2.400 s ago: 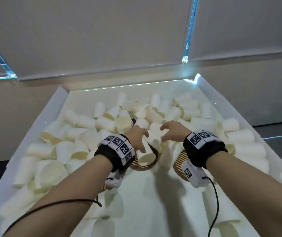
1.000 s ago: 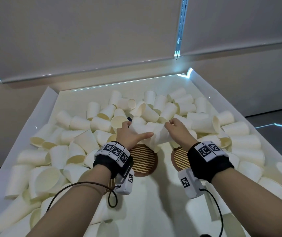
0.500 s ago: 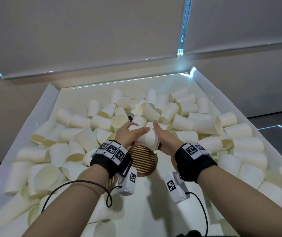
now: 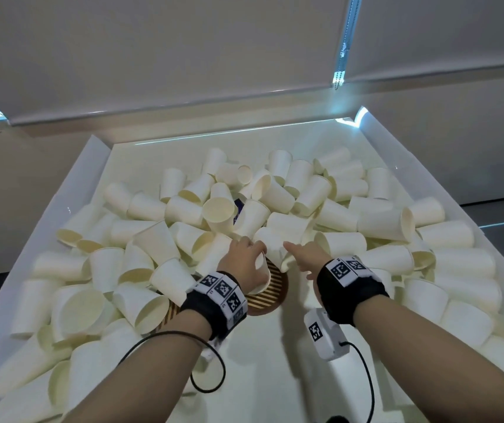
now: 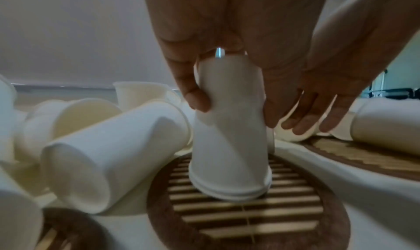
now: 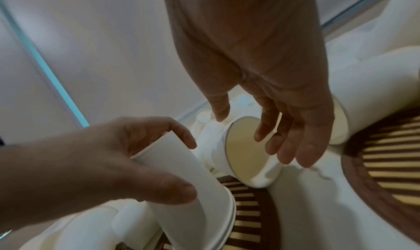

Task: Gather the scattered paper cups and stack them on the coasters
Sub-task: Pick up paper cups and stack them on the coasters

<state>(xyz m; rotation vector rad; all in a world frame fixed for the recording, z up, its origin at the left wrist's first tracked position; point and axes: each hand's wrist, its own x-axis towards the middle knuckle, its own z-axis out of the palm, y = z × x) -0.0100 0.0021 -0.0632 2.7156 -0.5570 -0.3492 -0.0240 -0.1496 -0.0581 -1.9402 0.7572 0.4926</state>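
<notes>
My left hand [image 4: 252, 254] grips an upside-down stack of nested white paper cups [image 4: 261, 277] by its top end. The stack [image 5: 229, 128] is slightly tilted, its rims down on or just above a round brown striped coaster [image 5: 250, 218], seen in the head view as the coaster [image 4: 270, 296]. My right hand [image 4: 295, 250] hovers open just right of the stack and holds nothing. Its fingers [image 6: 293, 146] spread over a cup lying on its side [image 6: 247, 156] at the coaster's far edge. My left hand [image 6: 136, 155] and the stack [image 6: 195, 196] show there too.
Loose paper cups [image 4: 382, 222] lie heaped across the white walled tray [image 4: 92, 166], crowding the coasters on three sides. A second coaster [image 5: 368, 156] lies right of the first, a third [image 5: 66, 234] left, partly under cups. Bare tray floor [image 4: 275, 346] lies between my forearms.
Both hands were holding the cups together above the coaster. The right hand has let go and opened to the right; the left has lowered the stack onto the coaster.
</notes>
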